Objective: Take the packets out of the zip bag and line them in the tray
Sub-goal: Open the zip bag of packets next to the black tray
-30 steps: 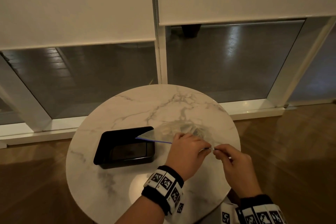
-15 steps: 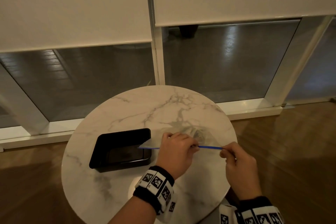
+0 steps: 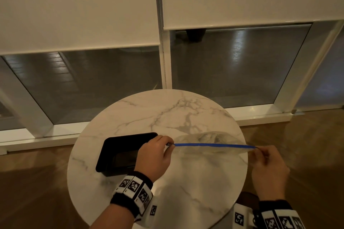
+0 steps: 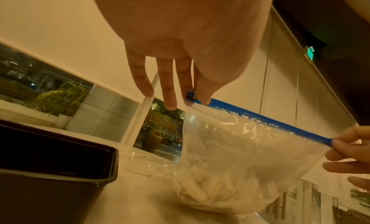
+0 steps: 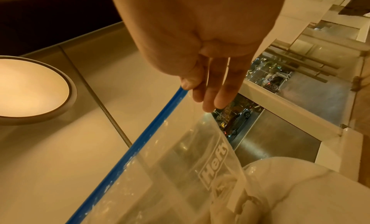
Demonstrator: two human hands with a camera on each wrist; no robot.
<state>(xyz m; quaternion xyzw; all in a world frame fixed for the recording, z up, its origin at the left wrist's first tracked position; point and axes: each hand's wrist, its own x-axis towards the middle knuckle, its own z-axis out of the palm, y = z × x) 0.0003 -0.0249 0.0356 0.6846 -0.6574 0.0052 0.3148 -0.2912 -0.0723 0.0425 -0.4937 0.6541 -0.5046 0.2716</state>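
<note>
A clear zip bag with a blue zip strip hangs stretched above the round marble table. My left hand pinches the left end of the strip. My right hand pinches the right end. Pale white packets lie in the bag's bottom, which rests on the table. The black tray sits to the left, partly hidden behind my left hand; what shows of its inside holds nothing.
The table's edge curves close to my right hand, with wooden floor beyond. A window with white frames and lowered blinds stands behind the table.
My hands have drawn apart along the blue strip, the right one going right and the left one going left. The bag is now stretched wide and lifted.
</note>
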